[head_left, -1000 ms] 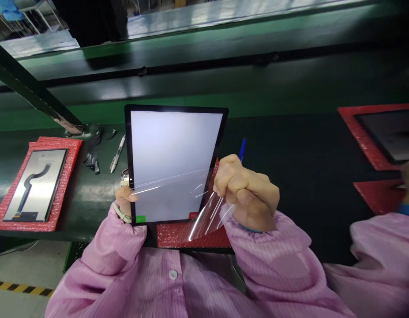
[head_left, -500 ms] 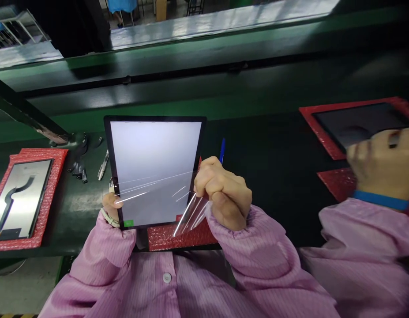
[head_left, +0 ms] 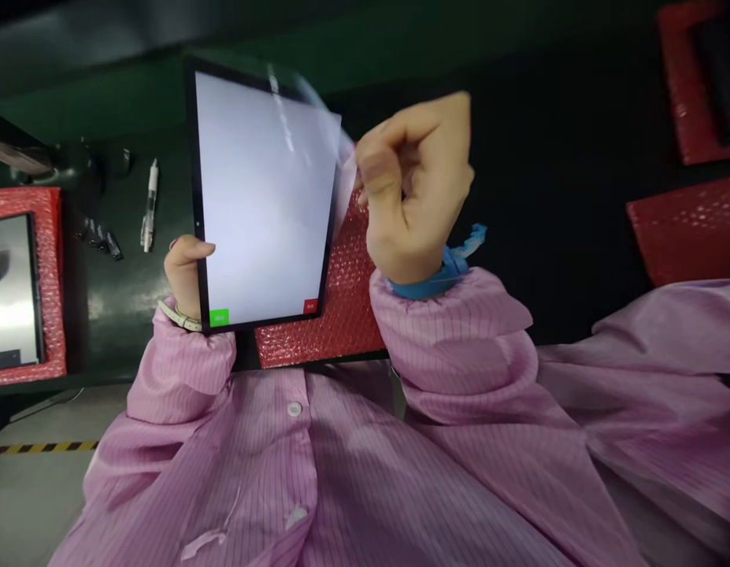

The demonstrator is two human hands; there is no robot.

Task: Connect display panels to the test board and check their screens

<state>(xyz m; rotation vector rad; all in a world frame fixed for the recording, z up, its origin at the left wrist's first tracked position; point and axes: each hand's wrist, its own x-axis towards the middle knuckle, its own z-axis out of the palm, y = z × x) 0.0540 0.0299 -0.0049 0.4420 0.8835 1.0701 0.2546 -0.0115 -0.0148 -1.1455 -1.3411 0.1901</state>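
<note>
My left hand grips the left edge of a tablet, its thumb over the black bezel and its other fingers hidden behind. The lit screen is white, with a small green box at the lower left and a red one at the lower right. At the tablet's right side, my right hand pinches a clear plastic film between thumb and fingers. The film arcs over the upper right of the screen, blurred by motion; I cannot tell where it still touches. Red bubble wrap lies on the table below the tablet.
A white pen and several small black pieces lie left of the tablet. Farther left, a display panel rests on red bubble wrap. At right are more red wrap, a dark panel and a co-worker's pink sleeve.
My right hand has turned and risen, drawing the film from the lower right up to the tablet's upper right. The tablet has tilted, and the view has dipped. The co-worker's hand has left view.
</note>
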